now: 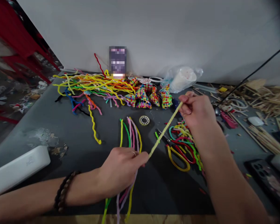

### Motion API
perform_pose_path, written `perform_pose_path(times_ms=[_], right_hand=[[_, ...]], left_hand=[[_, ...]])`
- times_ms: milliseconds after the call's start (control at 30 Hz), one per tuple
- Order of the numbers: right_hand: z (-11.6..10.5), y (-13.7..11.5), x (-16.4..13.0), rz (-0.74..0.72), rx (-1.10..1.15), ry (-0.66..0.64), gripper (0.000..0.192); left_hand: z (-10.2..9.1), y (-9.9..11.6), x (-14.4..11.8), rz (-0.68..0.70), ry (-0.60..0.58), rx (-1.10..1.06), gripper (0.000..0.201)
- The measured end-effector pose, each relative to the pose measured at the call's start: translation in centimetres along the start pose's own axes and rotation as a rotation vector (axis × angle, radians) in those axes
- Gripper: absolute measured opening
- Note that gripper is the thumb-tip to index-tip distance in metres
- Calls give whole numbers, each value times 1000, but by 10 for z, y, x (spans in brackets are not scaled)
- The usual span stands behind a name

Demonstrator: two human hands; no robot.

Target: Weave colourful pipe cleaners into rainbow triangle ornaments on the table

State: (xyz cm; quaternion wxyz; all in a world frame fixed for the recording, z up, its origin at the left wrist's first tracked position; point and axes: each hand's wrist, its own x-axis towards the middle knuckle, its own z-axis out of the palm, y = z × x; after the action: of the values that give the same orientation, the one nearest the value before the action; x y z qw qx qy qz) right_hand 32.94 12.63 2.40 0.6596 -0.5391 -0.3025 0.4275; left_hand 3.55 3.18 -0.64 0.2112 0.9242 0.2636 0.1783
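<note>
A pale yellow pipe cleaner stretches straight and slanted between my two hands. My left hand, with a ring and a dark bead bracelet, pinches its lower end. At the upper end, the fingers of my right hand are closed on it. Beneath my left hand lies a row of yellow, green, pink and lilac pipe cleaners, partly covered by the hand. Scissors with red and yellow handles rest below the stretched piece, beside a heap of short pipe cleaner pieces, partly behind my right forearm.
Behind lie a pile of long pipe cleaners, several multicoloured bundles, a phone-like pixelated screen and a plastic-wrapped white roll. A small ring-shaped spool sits mid-table. A white case is left; wooden sticks and a phone are right.
</note>
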Motion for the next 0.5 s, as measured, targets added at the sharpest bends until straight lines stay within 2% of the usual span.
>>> perform_pose_path(times_ms=[67, 200, 267, 333, 400, 500], right_hand=[[10, 6, -6, 56, 5, 30, 20], [33, 19, -23, 105, 17, 29, 20], [38, 23, -25, 101, 47, 39, 19], [35, 24, -22, 114, 70, 52, 21], [29, 22, -15, 145, 72, 51, 25], [24, 19, -10, 186, 76, 37, 27]], left_hand=[[1, 11, -7, 58, 6, -21, 31], [7, 19, -14, 166, -97, -79, 34], [9, 19, -16, 142, -144, -57, 35], [5, 16, -17, 27, -167, 3, 31], [-7, 9, -18, -148, -159, 70, 25], [-30, -18, -21, -417, -91, 78, 17]])
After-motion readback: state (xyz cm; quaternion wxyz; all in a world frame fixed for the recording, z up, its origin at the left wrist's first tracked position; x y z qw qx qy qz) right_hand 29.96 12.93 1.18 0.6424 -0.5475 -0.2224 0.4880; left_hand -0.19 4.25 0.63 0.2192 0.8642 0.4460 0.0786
